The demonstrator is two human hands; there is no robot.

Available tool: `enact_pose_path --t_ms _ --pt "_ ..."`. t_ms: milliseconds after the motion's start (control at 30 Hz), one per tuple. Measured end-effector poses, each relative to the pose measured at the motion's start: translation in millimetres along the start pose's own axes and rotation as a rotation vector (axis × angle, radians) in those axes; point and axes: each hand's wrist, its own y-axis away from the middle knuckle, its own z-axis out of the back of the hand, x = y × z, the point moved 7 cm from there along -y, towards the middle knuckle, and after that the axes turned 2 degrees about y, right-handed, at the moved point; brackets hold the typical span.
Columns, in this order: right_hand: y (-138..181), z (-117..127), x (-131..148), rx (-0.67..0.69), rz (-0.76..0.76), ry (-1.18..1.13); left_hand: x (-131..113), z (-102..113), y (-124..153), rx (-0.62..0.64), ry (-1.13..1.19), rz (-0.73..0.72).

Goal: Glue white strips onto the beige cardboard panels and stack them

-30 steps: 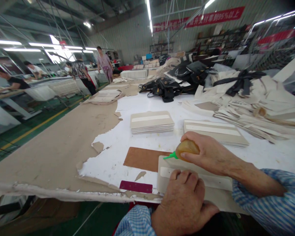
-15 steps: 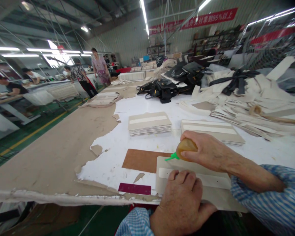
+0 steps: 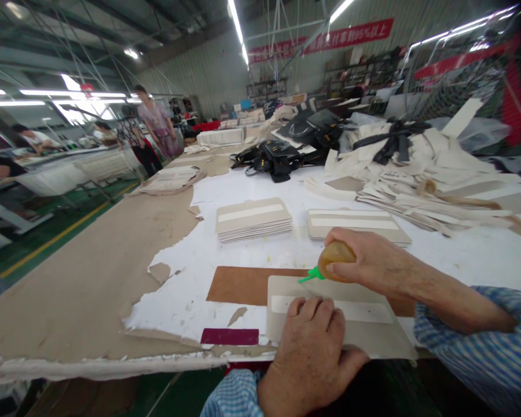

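My right hand [image 3: 369,260] is wrapped round an amber squeeze bottle [image 3: 335,259] with a green nozzle, tilted down to the left. The nozzle tip is at the upper left part of a beige panel [image 3: 373,339], which has a white strip across its middle. My left hand [image 3: 310,347] lies flat on the panel, fingers stretched over the strip. Under the panel's far edge a brown sheet [image 3: 238,285] shows. To the left, a purple strip [image 3: 229,336] lies near the table's front edge.
Two stacks of beige panels, a left stack [image 3: 254,220] and a right stack [image 3: 359,226], stand beyond my hands. Black bag pieces [image 3: 273,159] and a heap of cream strips [image 3: 417,168] lie farther back. Torn brown paper [image 3: 69,278] covers the table's left side. People [image 3: 156,124] are in the background.
The bottle's green tip has moved a little right along the panel's far edge. My left hand stays on the panel. The whole view has shifted slightly.
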Motion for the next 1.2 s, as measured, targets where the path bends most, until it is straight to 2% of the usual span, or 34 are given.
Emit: enact_pose_path --t_ms 200,333,767,967,1067,1200 --pt "9 4 -18 0.008 -0.024 -0.017 0 1 -2 -0.023 0.004 -0.012" --pt "10 4 -18 0.012 -0.039 -0.034 0 1 -2 -0.032 0.004 -0.007" --pt "-11 -8 30 0.045 0.036 -0.060 1 -1 -1 0.001 0.003 0.014" --pt "-20 -15 41 0.041 0.065 -0.082 2 -3 -1 0.015 0.023 0.020" --pt "-18 -14 36 0.058 0.056 -0.079 3 -2 -1 0.010 0.022 0.024" --pt "-7 -6 11 0.060 -0.018 -0.060 1 1 -2 0.002 0.015 0.013"
